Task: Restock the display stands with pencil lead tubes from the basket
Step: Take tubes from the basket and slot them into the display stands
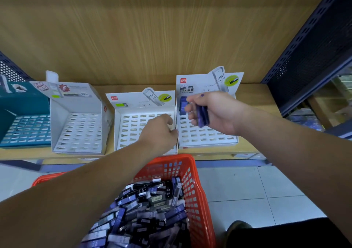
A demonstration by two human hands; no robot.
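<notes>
Before the wooden shelf's front edge sits the orange basket, heaped with pencil lead tubes. Over the rightmost white display stand, near the shelf's right end, the right hand grasps a bundle of purple tubes. The left hand hangs at the neighbouring stand's right wall, fingers curled downward; whether they hold anything cannot be told.

The left hand is covering the right-hand slots of the middle stand, its fingertips curling out of sight, so whether it is gripping anything is not showing. At its 2 o'clock, the purple tubes in the right hand are smearing into blur. The left forearm is hiding the orange basket toward 8 o'clock, and the bottom edge is cutting it off. At 9 o'clock the teal stand is running off the left edge.
</notes>
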